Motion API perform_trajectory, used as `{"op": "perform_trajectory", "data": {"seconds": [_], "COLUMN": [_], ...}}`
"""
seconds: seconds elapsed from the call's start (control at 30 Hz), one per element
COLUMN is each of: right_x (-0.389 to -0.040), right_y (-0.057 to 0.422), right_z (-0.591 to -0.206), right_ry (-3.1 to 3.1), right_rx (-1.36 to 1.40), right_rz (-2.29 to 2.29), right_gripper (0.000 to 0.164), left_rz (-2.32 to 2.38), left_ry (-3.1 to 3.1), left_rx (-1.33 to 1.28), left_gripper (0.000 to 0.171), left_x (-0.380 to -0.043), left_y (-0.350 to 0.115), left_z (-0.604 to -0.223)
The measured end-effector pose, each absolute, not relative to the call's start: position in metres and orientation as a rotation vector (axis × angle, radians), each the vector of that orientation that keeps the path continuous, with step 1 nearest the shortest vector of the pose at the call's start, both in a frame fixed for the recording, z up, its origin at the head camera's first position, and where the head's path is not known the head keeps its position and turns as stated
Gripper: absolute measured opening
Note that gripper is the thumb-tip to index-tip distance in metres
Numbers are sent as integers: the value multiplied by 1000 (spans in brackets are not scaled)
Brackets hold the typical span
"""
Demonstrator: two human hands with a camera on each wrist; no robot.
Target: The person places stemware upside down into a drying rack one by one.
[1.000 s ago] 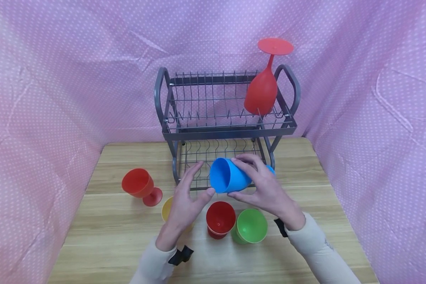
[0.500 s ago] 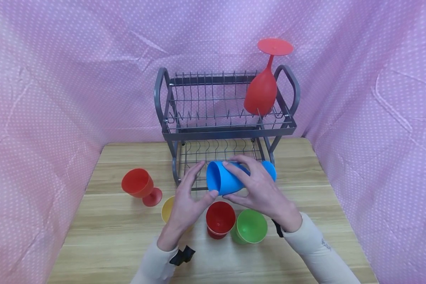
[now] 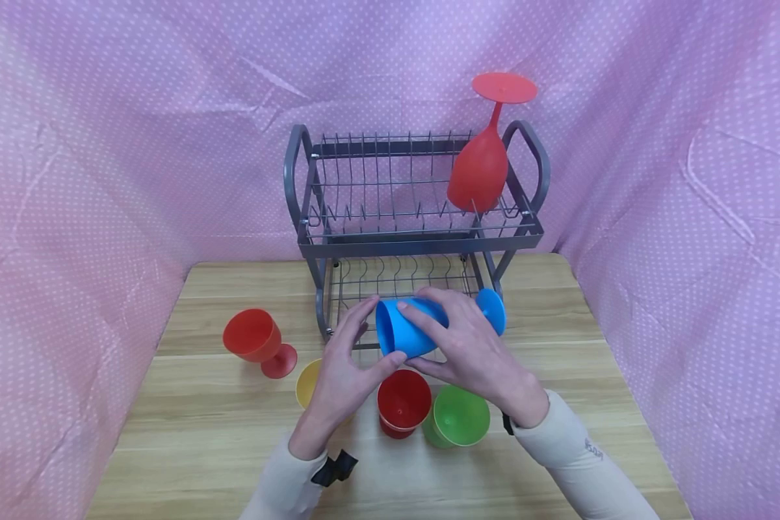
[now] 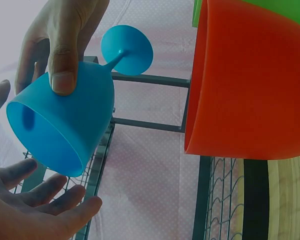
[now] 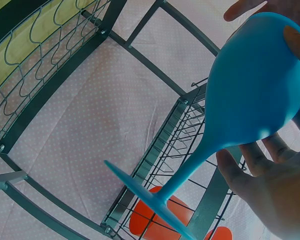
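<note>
My right hand (image 3: pixel 471 350) grips the bowl of a blue plastic wine glass (image 3: pixel 409 328), thumb on one side and fingers on the other. The glass lies tipped sideways in the air, its mouth toward my left hand (image 3: pixel 346 372) and its round foot out to the right. That left hand is spread around the mouth, its fingertips close to the rim; whether they touch is unclear. Below the hands stand a dark red goblet (image 3: pixel 403 404) and a green goblet (image 3: pixel 460 417). A yellow goblet (image 3: pixel 307 383) is partly hidden behind my left hand.
A two-tier grey dish rack (image 3: pixel 390 249) stands at the back of the wooden table (image 3: pixel 188 448). On its upper tier, a red wine glass (image 3: pixel 479 173) rests upside down at the right. Another red goblet (image 3: pixel 253 336) stands at the left. Pink dotted cloth (image 3: pixel 169 144) surrounds the table.
My right hand has brought the blue wine glass slightly left and turned it, so its foot now shows more. The mouth has come closer to my left hand, which has barely moved.
</note>
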State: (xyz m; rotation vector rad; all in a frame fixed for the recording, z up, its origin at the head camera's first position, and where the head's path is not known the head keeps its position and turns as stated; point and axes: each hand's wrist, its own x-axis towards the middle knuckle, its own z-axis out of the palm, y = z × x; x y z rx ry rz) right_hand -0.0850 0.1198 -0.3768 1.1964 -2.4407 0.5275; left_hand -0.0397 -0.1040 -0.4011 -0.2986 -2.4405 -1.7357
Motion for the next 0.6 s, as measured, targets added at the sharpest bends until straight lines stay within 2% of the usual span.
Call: {"op": "perform_trajectory", "data": {"seconds": [0.6], "right_x": [-84], "right_y": [119], "right_z": [-377], "right_ry": [-2420], "right_rx": [1215], "right_rz": [503], "right_gripper": [101], "left_rz": [-1884], "left_ry": [-2345], "left_rx": [-311], "left_gripper": [71], "left_x": [-41], "left_y": [-103], "left_z": [-402]}}
